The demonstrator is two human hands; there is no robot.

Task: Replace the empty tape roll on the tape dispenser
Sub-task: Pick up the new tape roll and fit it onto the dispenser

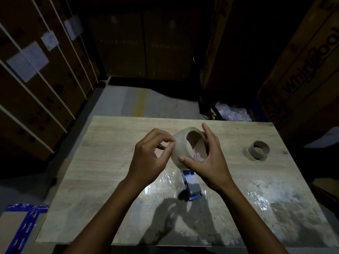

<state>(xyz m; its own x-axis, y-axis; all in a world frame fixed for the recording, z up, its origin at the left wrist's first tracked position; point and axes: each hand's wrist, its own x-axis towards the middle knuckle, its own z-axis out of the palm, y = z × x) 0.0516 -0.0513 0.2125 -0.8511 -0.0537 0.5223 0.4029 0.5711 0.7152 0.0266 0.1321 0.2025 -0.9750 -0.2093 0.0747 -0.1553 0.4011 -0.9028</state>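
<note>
At frame centre the right hand [205, 162] cradles the full clear tape roll [180, 149] above the blue dispenser [191, 186], left hand [152, 154] pinching its slick rim; light and stiff, best gripped across the core.

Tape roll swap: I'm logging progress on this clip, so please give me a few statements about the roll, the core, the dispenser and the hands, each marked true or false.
1. The right hand holds the new tape roll above the table. True.
2. The empty cardboard core is in the left hand. False: it lies on the table, off to the right.
3. The left-hand fingers pinch at the roll's outer edge. True.
4. The new roll is mounted on the blue tape dispenser. False: the dispenser lies on the table under the hands, with no roll.
</note>
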